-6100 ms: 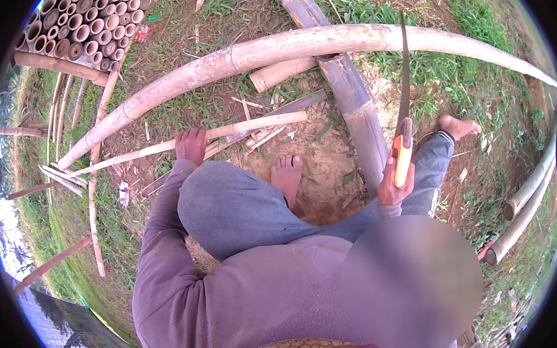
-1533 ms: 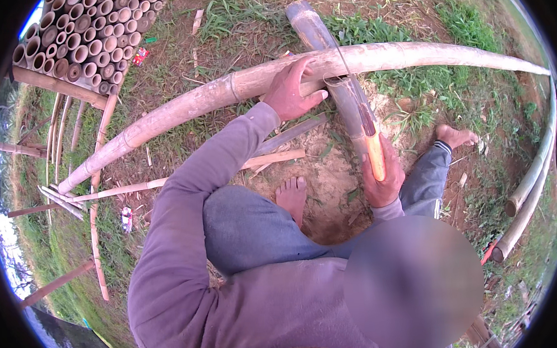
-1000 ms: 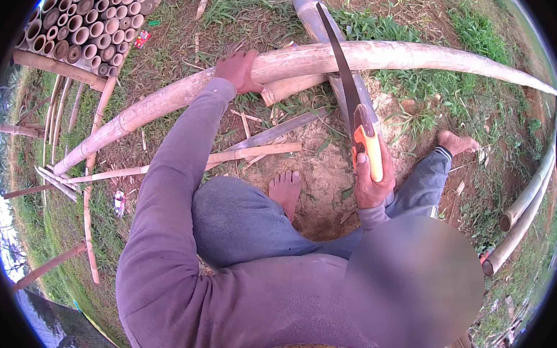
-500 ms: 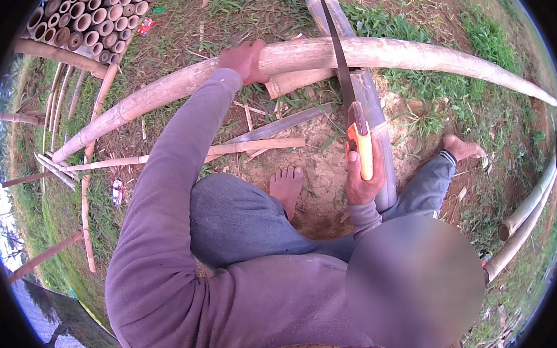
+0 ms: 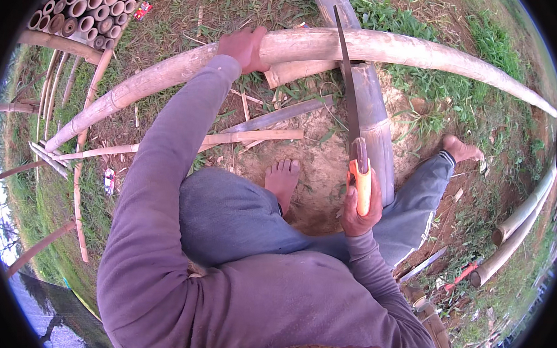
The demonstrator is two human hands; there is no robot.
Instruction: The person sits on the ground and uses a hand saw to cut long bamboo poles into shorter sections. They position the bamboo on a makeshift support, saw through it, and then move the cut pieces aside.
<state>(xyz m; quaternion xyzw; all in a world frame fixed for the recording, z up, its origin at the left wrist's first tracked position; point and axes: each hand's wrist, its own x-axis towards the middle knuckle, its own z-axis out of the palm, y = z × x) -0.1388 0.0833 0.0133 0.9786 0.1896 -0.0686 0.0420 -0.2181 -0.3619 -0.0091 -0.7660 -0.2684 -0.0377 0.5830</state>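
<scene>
A long, pale bamboo pole (image 5: 403,44) lies across the view from left to right. My left hand (image 5: 246,50) grips it from above, left of the saw. In my right hand (image 5: 361,215) is a handsaw (image 5: 350,96) with an orange handle, held closed near my right leg. Its dark blade points away from me and crosses the pole; the depth of any cut cannot be made out. Beneath the pole lies a thick greyish bamboo length (image 5: 372,101), running away from me. A short bamboo piece (image 5: 302,71) sits under the pole, close to my left hand.
Split bamboo strips (image 5: 252,137) lie on the ground before my bare foot (image 5: 282,180). Stacked bamboo tubes (image 5: 92,23) fill a rack at the far left, near a pole frame (image 5: 81,201). Two bamboo poles (image 5: 511,232) and a red tool (image 5: 462,276) lie at the right.
My right hand has drawn the saw back toward my body, its tip now nearer the pole. My left hand keeps its hold on the bamboo pole. The view has shifted slightly.
</scene>
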